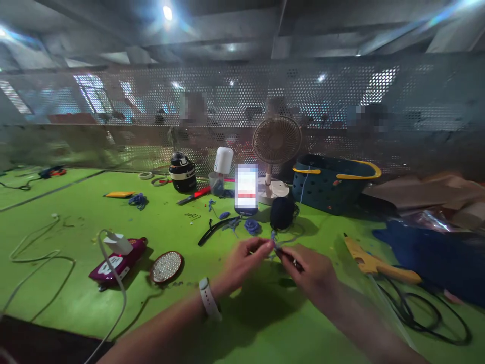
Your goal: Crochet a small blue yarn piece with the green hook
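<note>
My left hand (248, 259) is closed in a pinch on a small bit of blue yarn (273, 236). Close to its fingertips, my right hand (314, 269) is curled shut; something dark shows between its fingers, too small to name. A grey-blue strand (293, 238) runs beside the right fingers toward a dark ball of yarn (282, 213) just beyond the hands. A flat coiled blue yarn piece (252, 226) lies past the left hand. Behind it stands a phone (246, 187) with a lit, blurred screen.
Around lie black tweezers (212, 231), a red-handled cutter (195, 195), a maroon power bank (119, 265) with a white cable, a round bead-covered disc (166, 267) and a yellow glue gun (379, 260). Farther back are a fan (276, 140), a dark basket (322, 187) and a black jar (182, 174).
</note>
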### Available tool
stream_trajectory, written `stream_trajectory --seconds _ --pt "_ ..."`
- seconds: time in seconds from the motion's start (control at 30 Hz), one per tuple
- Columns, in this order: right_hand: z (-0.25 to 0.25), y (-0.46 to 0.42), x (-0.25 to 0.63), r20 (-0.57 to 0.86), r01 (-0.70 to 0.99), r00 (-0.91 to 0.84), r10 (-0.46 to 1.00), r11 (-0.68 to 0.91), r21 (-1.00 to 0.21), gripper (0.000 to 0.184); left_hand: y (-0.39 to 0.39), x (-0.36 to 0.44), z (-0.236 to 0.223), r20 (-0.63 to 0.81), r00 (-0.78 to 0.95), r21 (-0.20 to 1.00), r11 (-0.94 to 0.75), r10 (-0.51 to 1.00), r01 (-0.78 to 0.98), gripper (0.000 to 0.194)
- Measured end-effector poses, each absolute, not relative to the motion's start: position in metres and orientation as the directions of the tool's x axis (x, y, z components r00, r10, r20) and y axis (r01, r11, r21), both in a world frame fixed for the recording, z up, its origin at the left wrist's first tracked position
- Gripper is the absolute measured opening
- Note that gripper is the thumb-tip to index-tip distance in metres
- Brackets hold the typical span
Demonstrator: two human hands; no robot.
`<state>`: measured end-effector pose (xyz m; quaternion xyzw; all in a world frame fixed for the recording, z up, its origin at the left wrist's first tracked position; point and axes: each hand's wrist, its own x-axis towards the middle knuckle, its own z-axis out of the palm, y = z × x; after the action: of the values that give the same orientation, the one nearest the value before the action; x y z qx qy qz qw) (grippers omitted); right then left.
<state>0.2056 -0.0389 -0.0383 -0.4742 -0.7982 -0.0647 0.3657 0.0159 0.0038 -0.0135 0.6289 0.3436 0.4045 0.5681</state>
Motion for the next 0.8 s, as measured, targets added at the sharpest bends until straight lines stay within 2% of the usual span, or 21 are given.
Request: stream_trajectory --seconds 0.1,0.2,0.27,0.33,0.43,0.57,0.7,0.8 --pt "-0.039 -0.042 0.196 0.661 0.817 -0.356 0.660 0.564 -0.122 0.024 -0.004 0.026 -0.021 0.009 0.490 0.966 0.119 0.871 -0.230 0.033" --pt "-0.032 -0.047 0.184 0.675 0.778 -0.410 0.613 0.622 -0.093 0.022 -0.001 0.026 -0.027 -0.005 0.465 0.943 0.158 0.886 -0.291 0.037" --pt "-0.025 -0.051 0.181 0.715 0.720 -0.420 0.560 0.685 -0.114 0.022 0.003 0.022 -0.027 -0.011 0.474 0.932 0.181 0.880 -0.315 0.039" --pt "-0.017 -0.054 0.182 0.762 0.682 -0.335 0.554 0.700 -0.209 0.021 0.004 0.019 -0.025 -0.013 0.506 0.929 0.198 0.862 -0.314 0.040" --pt "-0.012 -0.054 0.191 0.784 0.652 -0.113 0.610 0.641 -0.405 0.014 0.002 0.018 -0.020 0.017 0.528 0.937 0.170 0.849 -0.305 0.040" --pt "-0.015 -0.049 0.199 0.769 0.606 0.014 0.639 0.607 -0.515 0.019 -0.002 0.022 -0.020 0.059 0.538 0.948 0.121 0.841 -0.293 0.042" --pt "-0.015 -0.045 0.197 0.659 0.508 0.131 0.741 0.521 -0.687 0.008 -0.002 0.021 -0.020 0.065 0.576 0.960 0.106 0.815 -0.258 0.043" --pt "-0.012 -0.040 0.202 0.537 0.372 0.239 0.809 0.434 -0.820 0.016 -0.002 0.019 -0.020 0.083 0.577 0.963 0.083 0.812 -0.256 0.041"
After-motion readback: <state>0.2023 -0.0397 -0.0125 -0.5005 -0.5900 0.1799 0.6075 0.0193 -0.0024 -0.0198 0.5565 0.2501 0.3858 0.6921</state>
